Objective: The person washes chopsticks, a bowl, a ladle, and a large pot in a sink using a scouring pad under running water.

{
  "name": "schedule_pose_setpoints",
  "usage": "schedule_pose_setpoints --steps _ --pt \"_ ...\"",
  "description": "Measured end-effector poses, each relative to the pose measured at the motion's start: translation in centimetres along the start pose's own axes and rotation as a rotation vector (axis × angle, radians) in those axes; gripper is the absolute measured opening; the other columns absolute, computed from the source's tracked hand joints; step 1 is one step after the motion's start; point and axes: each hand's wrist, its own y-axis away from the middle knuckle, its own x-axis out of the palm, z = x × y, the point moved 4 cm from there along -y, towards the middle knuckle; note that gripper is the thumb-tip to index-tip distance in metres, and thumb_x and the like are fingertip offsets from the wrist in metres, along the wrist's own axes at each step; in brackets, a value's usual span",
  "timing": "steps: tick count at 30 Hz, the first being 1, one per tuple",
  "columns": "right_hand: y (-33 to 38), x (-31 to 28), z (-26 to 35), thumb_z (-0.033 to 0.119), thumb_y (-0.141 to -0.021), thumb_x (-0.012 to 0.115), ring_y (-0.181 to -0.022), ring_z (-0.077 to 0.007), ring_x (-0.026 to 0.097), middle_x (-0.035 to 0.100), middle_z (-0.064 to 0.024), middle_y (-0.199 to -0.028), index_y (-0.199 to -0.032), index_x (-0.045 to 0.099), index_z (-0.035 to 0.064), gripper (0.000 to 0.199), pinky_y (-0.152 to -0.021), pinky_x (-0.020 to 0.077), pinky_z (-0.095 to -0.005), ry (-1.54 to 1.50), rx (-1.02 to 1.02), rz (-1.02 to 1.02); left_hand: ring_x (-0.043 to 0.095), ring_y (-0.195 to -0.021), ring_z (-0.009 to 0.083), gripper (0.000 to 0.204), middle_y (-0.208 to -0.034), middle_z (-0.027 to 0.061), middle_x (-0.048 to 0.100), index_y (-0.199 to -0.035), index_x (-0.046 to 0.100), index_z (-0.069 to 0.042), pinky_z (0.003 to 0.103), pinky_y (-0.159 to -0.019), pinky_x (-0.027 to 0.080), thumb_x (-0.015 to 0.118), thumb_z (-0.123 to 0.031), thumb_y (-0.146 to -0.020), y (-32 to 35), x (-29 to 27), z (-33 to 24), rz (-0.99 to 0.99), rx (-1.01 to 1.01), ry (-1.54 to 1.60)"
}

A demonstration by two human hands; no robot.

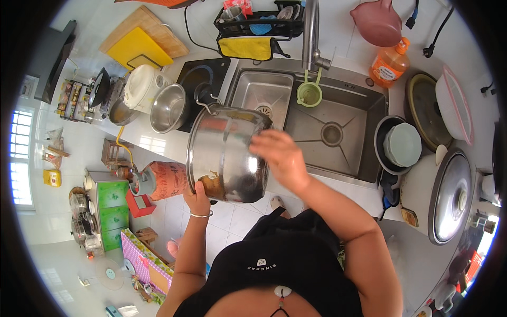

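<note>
A large steel stockpot (224, 150) is tilted on its side in front of the sink, its rim toward the left and its darkened base toward the right. Brown stains mark its wall. My left hand (197, 201), with a bangle at the wrist, grips the pot low at the rim side, thumb on the outer wall. My right hand (283, 157) is against the scorched base end, its fingers smeared by motion; whether anything lies under them is hidden. Behind the pot is the double-bowl sink (296, 124), with a green strainer ladle (310, 94) hanging below the faucet (311, 37).
Left along the counter stand a steel bowl (168, 108), a white rice cooker (145, 87) and a dark cooktop (203, 74). On the right are stacked basins (402, 145), an orange detergent bottle (390, 63) and a big lidded pot (449, 195). A gas cylinder (161, 179) stands below.
</note>
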Motion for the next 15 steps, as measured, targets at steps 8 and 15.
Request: schedule_pose_setpoints --steps 8,15 --pt "-2.1 0.0 -5.5 -0.004 -0.074 0.062 -0.09 -0.0299 0.062 0.067 -0.0126 -0.096 -0.094 0.068 0.0069 0.024 -0.08 0.0511 -0.0354 -0.181 0.406 -0.065 0.041 -0.06 0.0104 0.033 -0.063 0.0008 0.046 -0.073 0.052 0.001 0.028 -0.053 0.036 0.051 -0.026 -0.092 0.5 0.1 -0.6 -0.009 -0.003 -0.045" --pt "-0.3 -0.3 -2.4 -0.009 -0.074 0.06 -0.093 -0.0294 0.062 0.067 -0.0119 -0.094 -0.094 0.069 0.0059 0.026 -0.084 0.05 -0.0363 -0.127 0.158 -0.061 0.049 -0.064 0.0105 0.036 -0.07 0.0021 0.055 -0.085 0.056 0.003 0.027 -0.057 0.041 0.046 -0.03 -0.094 1.4 -0.7 0.4 0.065 -0.038 -0.037"
